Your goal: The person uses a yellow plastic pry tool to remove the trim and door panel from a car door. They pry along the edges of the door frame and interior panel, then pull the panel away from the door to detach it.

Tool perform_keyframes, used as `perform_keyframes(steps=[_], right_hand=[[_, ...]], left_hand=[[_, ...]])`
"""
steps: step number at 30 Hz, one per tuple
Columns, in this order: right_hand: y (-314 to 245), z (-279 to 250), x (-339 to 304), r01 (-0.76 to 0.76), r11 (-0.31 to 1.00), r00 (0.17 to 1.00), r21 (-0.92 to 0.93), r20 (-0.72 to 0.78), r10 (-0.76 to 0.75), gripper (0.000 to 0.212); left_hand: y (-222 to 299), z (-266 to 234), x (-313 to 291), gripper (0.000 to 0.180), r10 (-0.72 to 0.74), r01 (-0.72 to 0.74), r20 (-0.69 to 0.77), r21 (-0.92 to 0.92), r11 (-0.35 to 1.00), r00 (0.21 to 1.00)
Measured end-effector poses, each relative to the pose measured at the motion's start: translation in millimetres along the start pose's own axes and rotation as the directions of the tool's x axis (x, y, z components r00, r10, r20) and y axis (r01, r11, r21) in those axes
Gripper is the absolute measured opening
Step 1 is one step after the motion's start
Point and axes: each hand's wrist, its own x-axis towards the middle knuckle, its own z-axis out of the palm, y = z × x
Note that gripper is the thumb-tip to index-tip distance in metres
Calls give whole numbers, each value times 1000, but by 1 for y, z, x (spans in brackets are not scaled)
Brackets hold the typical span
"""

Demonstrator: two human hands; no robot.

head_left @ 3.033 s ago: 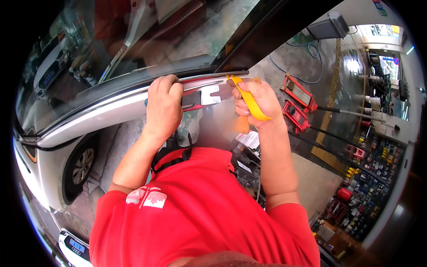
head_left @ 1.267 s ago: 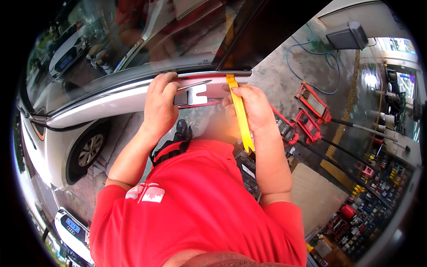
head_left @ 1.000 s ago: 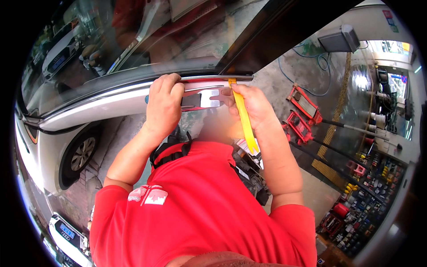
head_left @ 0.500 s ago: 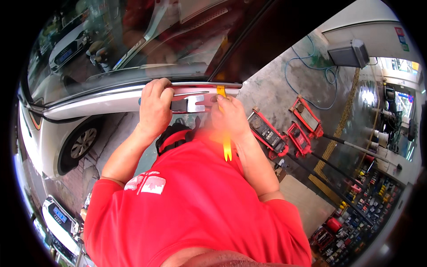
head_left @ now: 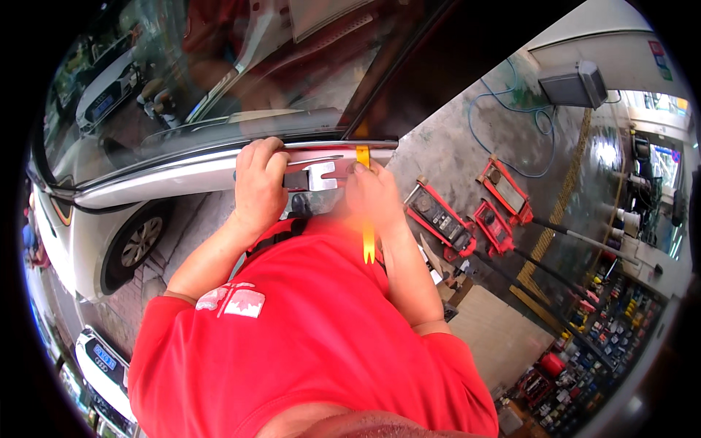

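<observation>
A white car door (head_left: pixel 153 179) stands before me with a chrome strip (head_left: pixel 321 144) under its window. My left hand (head_left: pixel 261 184) is closed at the strip, gripping a flat forked metal pry tool (head_left: pixel 321 176) with a dark handle. A thin metal shank (head_left: pixel 314 158) also sticks out of this fist; its kind is unclear. My right hand (head_left: pixel 374 191) pinches a yellow trim pry tool (head_left: pixel 363 155). The tool's upper end touches the door just below the strip near the door's right end, and its forked lower end hangs below my hand. The right fingers are partly blurred.
Red floor jacks (head_left: pixel 442 223) with long handles stand at the right. A blue hose (head_left: pixel 473 124) lies on the floor near a grey box (head_left: pixel 573 86). Many small items cover the lower right, beside a tan board (head_left: pixel 496 328). Below the door is a car wheel (head_left: pixel 139 241).
The whole view has shifted slightly, with my torso moving a little left and down. Both hands keep their tools, and the yellow tool stays against the door by the strip.
</observation>
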Motion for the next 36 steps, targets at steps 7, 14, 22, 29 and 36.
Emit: perform_keyframes(steps=[7, 14, 22, 29, 36], right_hand=[[-5, -3, 7, -94, 958, 995, 270, 59, 82, 21], [-13, -4, 17, 56, 996, 996, -70, 77, -51, 21], [-11, -2, 18, 189, 969, 980, -161, 87, -177, 20], [-12, -13, 20, -222, 946, 960, 238, 221, 170, 26], [-14, -11, 20, 73, 973, 992, -218, 114, -49, 25]], left_hand=[[29, 34, 21, 23, 22, -22, -17, -6, 1000, 1000], [29, 37, 28, 24, -40, 40, -58, -1, 999, 998], [34, 35, 35, 31, -71, 71, -47, -1, 997, 996], [36, 30, 37, 32, -80, 80, -8, -14, 997, 997], [38, 28, 41, 29, -67, 67, 11, 31, 997, 998]])
